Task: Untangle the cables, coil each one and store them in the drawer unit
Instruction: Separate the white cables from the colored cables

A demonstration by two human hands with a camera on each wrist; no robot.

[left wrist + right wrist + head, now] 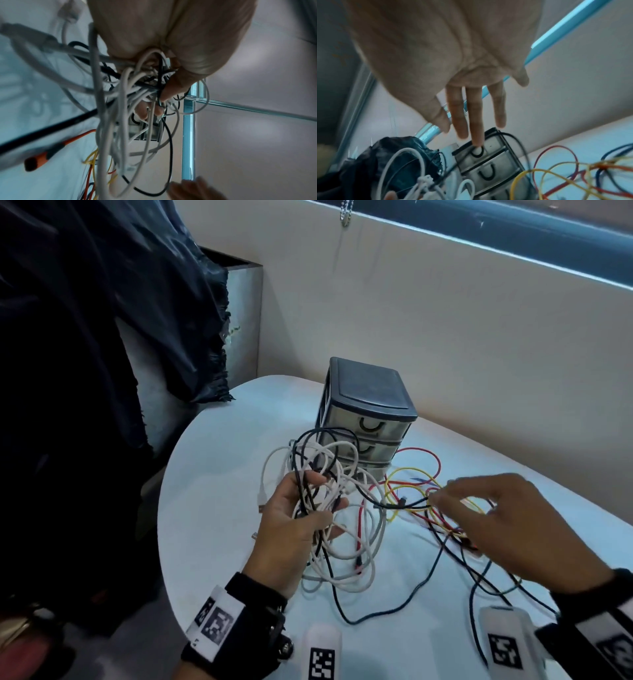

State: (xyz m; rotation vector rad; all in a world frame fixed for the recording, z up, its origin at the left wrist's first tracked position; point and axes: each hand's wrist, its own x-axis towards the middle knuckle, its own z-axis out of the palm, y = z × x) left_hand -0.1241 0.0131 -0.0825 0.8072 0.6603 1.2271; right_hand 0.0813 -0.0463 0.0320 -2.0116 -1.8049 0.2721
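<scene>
My left hand (298, 525) is raised above the table and grips a tangled bundle of white and black cables (329, 474), whose loops hang down to the tabletop. The left wrist view shows its fingers (171, 92) curled into the white cables (123, 108). My right hand (496, 515) hovers open over loose red and yellow cables (411, 491), fingertips beside a black strand that runs across from the bundle. In the right wrist view its fingers (476, 121) are straight and hold nothing. The grey drawer unit (370, 412) stands behind the tangle, its drawers closed.
The white rounded table (212, 542) ends close on the left, where dark cloth (85, 337) hangs over a metal box (243, 313). Thin dark cables (394, 607) trail toward the front edge. Two white tagged devices (322, 655) (503, 642) lie at the front. A wall runs behind.
</scene>
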